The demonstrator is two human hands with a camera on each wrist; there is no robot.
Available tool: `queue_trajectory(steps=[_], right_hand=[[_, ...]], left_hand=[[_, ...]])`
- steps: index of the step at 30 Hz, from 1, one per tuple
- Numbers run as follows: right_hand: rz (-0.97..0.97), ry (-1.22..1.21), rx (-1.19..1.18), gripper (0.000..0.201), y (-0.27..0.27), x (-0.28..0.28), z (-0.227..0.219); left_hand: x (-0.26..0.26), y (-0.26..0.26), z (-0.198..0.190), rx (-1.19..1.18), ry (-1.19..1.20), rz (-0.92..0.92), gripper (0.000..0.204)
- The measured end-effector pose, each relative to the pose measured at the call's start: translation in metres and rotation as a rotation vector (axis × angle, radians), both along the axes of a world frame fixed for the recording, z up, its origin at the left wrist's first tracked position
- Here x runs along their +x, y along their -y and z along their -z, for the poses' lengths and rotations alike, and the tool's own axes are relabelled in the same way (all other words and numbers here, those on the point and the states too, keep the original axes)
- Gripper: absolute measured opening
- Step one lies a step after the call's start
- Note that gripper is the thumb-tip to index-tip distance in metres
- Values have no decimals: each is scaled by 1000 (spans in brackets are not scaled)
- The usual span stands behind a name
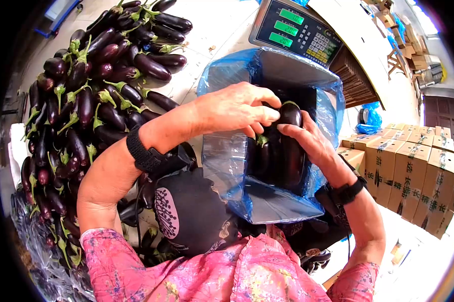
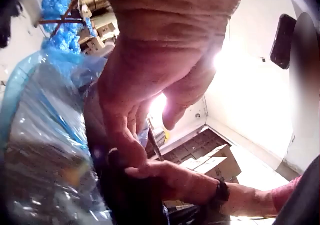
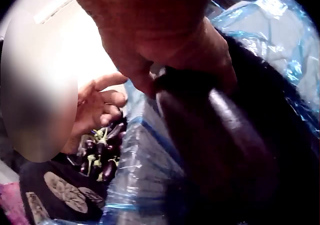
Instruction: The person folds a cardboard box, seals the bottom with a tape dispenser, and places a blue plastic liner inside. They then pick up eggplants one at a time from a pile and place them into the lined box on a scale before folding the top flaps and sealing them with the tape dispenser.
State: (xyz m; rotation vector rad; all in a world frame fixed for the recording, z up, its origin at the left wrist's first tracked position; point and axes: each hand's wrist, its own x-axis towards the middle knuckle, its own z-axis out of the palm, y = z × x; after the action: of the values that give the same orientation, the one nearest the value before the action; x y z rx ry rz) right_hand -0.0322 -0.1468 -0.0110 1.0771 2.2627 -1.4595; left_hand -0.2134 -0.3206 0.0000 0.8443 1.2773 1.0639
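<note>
My right hand (image 1: 310,138) grips a dark, glossy eggplant (image 1: 291,151) near its stem end, thumb on one side and fingers on the other. The eggplant stands lengthwise inside an open box lined with a clear blue plastic bag (image 1: 222,156). More eggplants lie in the box beside it, mostly in shadow. Over the box's left side reaches my left hand (image 1: 239,108), its fingers loosely extended towards the held eggplant's top and holding nothing. In the right wrist view, the same eggplant (image 3: 220,130) hangs from the right fingers, with the left hand (image 3: 97,105) apart from it.
A large heap of eggplants (image 1: 106,100) covers the floor on the left. Behind the box stands a digital scale (image 1: 297,32) with lit green displays. Stacked printed cartons (image 1: 408,166) fill the right side. A dark patterned cloth (image 1: 192,211) covers the lap.
</note>
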Motion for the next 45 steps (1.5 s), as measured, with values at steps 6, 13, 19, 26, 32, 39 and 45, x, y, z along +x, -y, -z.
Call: queue_trajectory(steps=[6,13,19,26,32,39,45], right_hand=[[-20,182,193,77,-15,-1,64],[-493,242,705,64,-4,5,88],[-749,484,768,50,-7,-11,82],[-800,418,720,82,-22,0,96],[-903,550,724,60,-5,-18,56],[-921,217,644,56,5,-5,20],[-928,192,570,57,3,-9,20]], left_hand=[[-12,37,26,-34,71,-166,48],[-10,73,55,-45,152,-282,46],[-8,93,68,-31,186,-407,43],[3,169,161,-325,-44,-745,32],[-17,197,219,-287,-970,-640,30],[-66,166,261,-145,-1168,-640,29],[-42,195,194,-178,-1283,-997,32]])
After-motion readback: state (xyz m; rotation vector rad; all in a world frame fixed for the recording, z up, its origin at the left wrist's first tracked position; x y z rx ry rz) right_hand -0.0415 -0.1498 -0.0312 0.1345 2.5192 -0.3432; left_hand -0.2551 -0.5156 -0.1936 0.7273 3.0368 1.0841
